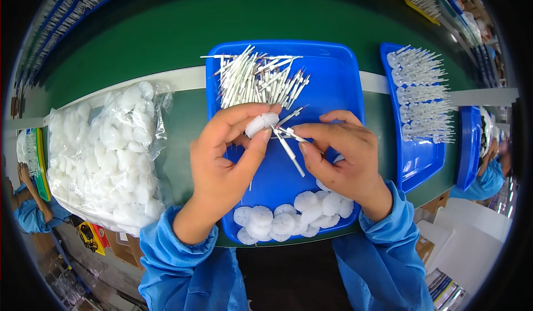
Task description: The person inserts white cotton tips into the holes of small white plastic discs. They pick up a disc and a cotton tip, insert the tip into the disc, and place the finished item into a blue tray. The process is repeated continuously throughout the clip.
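Note:
My left hand [222,153] pinches a few white translucent round discs [261,124] between thumb and fingers, held on edge above a blue tray [333,61]. My right hand [350,155] grips thin white rods [289,156] by thumb and forefinger; they fan out at different angles, and some have dark or reddish ends. The rods meet the discs at my left fingertips, where I cannot tell if one passes through a disc. Behind my left hand lies a heap of similar rods [244,78] in the tray. Loose white discs [283,224] are piled at its near end.
On the left, a clear plastic bag [105,161] bulges with white discs. To the right, another blue tray [416,166] carries rows of discs with rods [422,94]. The green table [183,28] extends behind. Other people's blue sleeves [482,182] show at both sides.

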`<state>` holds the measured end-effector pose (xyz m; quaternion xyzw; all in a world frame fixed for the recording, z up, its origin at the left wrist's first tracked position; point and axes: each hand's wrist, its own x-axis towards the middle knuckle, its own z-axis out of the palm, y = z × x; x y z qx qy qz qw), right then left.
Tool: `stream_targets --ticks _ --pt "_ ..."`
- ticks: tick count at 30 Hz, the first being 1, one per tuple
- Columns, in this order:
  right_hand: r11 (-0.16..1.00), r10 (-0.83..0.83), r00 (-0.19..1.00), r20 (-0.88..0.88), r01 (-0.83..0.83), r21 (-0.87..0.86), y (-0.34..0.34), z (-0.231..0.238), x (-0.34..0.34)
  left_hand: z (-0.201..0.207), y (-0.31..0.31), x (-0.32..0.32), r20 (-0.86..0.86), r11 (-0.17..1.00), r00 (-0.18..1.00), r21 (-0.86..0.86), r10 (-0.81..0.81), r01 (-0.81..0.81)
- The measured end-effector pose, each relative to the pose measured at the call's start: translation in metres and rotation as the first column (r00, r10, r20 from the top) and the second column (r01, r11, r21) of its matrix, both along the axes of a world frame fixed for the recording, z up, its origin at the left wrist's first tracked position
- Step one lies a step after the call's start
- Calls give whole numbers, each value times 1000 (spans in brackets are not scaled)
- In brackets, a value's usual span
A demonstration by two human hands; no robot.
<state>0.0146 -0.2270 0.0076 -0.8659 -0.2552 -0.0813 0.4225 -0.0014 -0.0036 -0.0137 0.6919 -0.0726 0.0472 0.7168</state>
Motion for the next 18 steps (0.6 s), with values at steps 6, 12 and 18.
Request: stream_targets --ticks 6,12,18 --pt "999 -5 1000 -29 6 39 1 1 -1 6 4 -1 -7 990 1000 141 -20 21" --pt "999 -36 999 29 35 8 8 2 -1 6 1 -1 109 951 990 285 87 -115" --pt "999 -20 999 -44 21 29 8 0 -1 9 4 4 307 873 951 456 30 -175"
